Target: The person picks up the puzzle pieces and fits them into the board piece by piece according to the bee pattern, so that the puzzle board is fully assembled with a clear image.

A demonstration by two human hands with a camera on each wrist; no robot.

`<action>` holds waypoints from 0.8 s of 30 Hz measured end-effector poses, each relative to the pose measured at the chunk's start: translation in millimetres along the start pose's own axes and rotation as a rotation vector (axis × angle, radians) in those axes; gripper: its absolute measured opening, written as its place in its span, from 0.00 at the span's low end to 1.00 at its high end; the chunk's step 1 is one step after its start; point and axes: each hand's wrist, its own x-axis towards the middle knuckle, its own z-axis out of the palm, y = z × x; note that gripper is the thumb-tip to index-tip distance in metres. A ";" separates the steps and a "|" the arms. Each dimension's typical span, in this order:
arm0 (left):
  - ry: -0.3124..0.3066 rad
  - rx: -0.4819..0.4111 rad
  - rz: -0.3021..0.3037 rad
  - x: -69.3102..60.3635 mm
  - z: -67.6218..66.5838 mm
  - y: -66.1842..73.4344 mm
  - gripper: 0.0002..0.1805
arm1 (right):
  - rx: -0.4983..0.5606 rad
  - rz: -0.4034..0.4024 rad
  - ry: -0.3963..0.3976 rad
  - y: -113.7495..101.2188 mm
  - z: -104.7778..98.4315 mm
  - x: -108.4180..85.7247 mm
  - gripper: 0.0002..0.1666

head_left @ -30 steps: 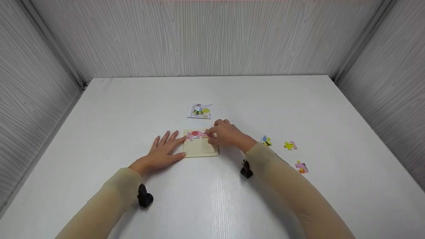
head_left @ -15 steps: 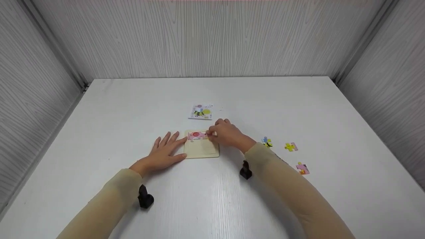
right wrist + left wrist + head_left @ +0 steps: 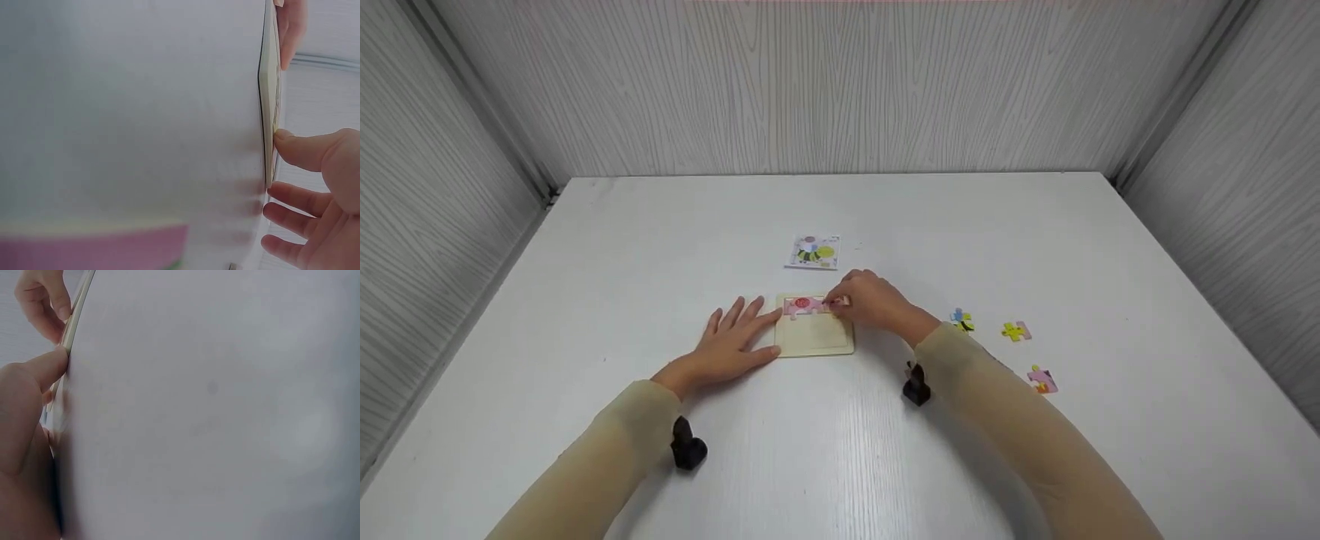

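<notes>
A pale wooden puzzle board (image 3: 810,341) lies flat on the table, with pink puzzle pieces (image 3: 804,304) along its far edge. My left hand (image 3: 726,346) rests flat beside it, fingers spread; the thumb and index fingertip touch its left edge. Over the board's far right corner, my right hand (image 3: 874,301) has thumb and index finger pinched on a puzzle piece (image 3: 831,301), mostly hidden under the fingertips. The right wrist view catches the right thumb (image 3: 306,151) on the board's face and other fingers at its edge.
Beyond the board lies a square picture card (image 3: 814,252) with a bee. Loose puzzle pieces sit to the right: a blue and yellow one (image 3: 962,320), a yellow and pink one (image 3: 1016,331) and a pink one (image 3: 1042,379). Panels (image 3: 840,90) enclose the table's back and sides.
The right fingers have shifted slightly at the board's far right corner, and the hand looks a little more closed. The left hand, board and loose pieces keep their places.
</notes>
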 end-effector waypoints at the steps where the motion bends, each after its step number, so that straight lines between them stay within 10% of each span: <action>1: -0.001 0.000 -0.001 0.0 0.1 0.0 0.37 | -0.011 -0.009 -0.001 0.0 -0.3 -0.1 0.13; 24: 0.029 -0.005 0.021 -0.4 -0.6 -0.5 0.37 | -0.030 -0.039 -0.002 0.1 -4.7 -0.6 0.15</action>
